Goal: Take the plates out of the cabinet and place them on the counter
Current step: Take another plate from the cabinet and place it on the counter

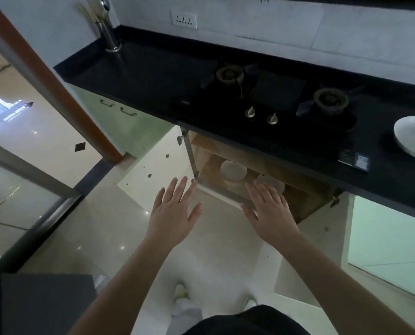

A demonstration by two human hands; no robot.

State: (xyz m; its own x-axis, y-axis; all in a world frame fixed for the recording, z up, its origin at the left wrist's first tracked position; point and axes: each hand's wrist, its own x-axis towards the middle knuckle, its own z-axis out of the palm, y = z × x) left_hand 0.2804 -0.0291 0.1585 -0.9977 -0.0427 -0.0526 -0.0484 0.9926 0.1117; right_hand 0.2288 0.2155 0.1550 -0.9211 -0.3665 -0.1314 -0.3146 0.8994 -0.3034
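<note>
The cabinet (pixel 216 189) under the black counter (pixel 141 76) stands with both doors swung wide. Inside it lie two pale plates, one (pixel 233 170) toward the left and another (pixel 273 183) partly hidden behind my right hand. A white plate (pixel 411 139) rests on the counter at the far right. My left hand (pixel 174 211) hovers in front of the cabinet's left corner, fingers straight and spread, holding nothing. My right hand (pixel 269 209) reaches toward the cabinet's front edge, fingers straight, also with nothing in it.
A two-burner gas stove (pixel 274 97) with two knobs sits on the counter above the cabinet. A steel utensil holder (pixel 110 32) stands at the back left. The open left door (pixel 153 170) and right door (pixel 310 250) flank the opening. A doorway frame (pixel 56 88) rises at left.
</note>
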